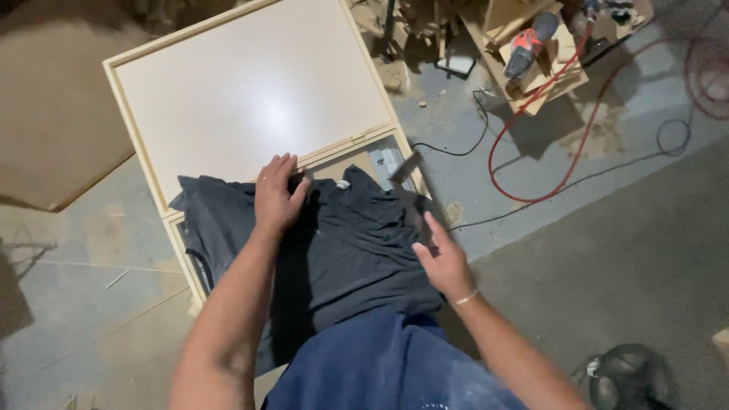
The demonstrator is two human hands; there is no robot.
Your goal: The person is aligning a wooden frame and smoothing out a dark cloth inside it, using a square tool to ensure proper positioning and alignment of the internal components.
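A large cream wooden panel with a raised frame (250, 91) lies on the floor. A dark grey T-shirt (357, 243) is draped over its near end and over my lap. My left hand (277, 193) rests flat on the shirt, fingers apart, over the frame's cross rail. My right hand (444, 262) is closed on the handle of a motion-blurred tool that looks like a hammer (406, 167). Its grey head hangs over the frame's near right corner. My blue trousers (380, 364) fill the bottom of the view.
An orange and grey power tool (524, 49) lies on wood offcuts (558, 80) at the back right. A red cable (531, 152) and black cables (456, 150) loop across the concrete floor. A brown sheet (53, 114) lies at left; a round fan (626, 376) at bottom right.
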